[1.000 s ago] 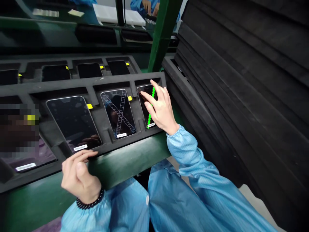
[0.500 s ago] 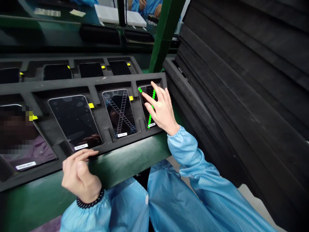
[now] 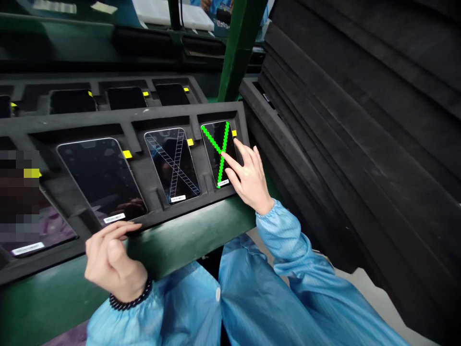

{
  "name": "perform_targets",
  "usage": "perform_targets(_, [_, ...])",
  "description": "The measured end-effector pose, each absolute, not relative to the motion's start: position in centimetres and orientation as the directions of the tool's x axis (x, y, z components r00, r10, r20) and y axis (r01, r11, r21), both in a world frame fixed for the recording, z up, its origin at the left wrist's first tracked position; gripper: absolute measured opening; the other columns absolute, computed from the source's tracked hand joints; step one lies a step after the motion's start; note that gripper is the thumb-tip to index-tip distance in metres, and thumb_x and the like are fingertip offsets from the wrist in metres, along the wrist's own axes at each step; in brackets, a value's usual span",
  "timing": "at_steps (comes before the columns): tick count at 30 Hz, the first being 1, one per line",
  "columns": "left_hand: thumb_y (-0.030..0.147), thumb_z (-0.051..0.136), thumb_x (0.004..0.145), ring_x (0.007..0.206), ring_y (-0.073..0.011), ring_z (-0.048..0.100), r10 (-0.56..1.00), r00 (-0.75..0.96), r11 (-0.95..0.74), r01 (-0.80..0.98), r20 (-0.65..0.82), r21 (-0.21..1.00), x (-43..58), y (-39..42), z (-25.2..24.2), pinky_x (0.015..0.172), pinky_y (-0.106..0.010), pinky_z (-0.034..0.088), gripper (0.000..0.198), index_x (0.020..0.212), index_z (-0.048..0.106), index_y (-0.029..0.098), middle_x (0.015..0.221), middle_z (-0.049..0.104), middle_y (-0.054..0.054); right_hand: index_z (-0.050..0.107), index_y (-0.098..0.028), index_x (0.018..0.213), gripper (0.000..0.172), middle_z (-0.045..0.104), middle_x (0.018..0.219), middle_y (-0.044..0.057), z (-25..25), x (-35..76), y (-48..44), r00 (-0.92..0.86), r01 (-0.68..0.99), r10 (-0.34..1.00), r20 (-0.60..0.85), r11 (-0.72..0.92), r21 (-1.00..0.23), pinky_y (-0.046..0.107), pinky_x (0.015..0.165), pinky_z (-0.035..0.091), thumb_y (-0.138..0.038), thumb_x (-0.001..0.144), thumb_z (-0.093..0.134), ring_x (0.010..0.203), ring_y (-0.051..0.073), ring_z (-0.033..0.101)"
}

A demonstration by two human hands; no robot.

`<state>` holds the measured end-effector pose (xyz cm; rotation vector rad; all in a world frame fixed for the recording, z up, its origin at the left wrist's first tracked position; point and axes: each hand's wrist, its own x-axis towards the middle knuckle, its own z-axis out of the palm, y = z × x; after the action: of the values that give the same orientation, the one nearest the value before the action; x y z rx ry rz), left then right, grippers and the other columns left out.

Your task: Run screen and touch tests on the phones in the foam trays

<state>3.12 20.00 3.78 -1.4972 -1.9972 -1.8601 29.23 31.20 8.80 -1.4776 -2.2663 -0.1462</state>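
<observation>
My right hand is open over the rightmost phone, its index fingertip at the middle of the lit screen. Green strokes there form one full diagonal and the upper half of a second one. Left of it, another phone shows an X of thin white ladder lines. A larger dark-screened phone lies farther left. These sit in pockets of a black foam tray, with white labels and yellow tabs. My left hand rests its outstretched fingers on the tray's front edge and holds nothing.
Behind is a second foam tray with several dark phones. A green post rises at the back. Stacked black foam trays stand to the right. Across the bench, a person's hand shows near a white tray.
My right index finger has slid down and right from the phone's upper left corner to its middle, leaving a green trail. The whole view has shifted slightly. My left hand stays at the tray edge.
</observation>
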Motion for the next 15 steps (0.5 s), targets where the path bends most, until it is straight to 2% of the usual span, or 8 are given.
perform_targets(15, [0.028,0.038,0.089,0.079,-0.0216,0.063,0.585,-0.547,-0.160,0.646,0.599,0.746,3.1,20.1,3.8,0.080,-0.039,0.045,0.041,0.074,0.073,0.013,0.075,0.068,-0.010,0.063,-0.019,0.135,0.038,0.045,0.155,0.016,7.5,31.9,27.3,-0.332,0.905,0.855,0.398,0.407,-0.119,0.059,0.120,0.032,-0.030,0.102,0.046,0.140,0.029,0.045])
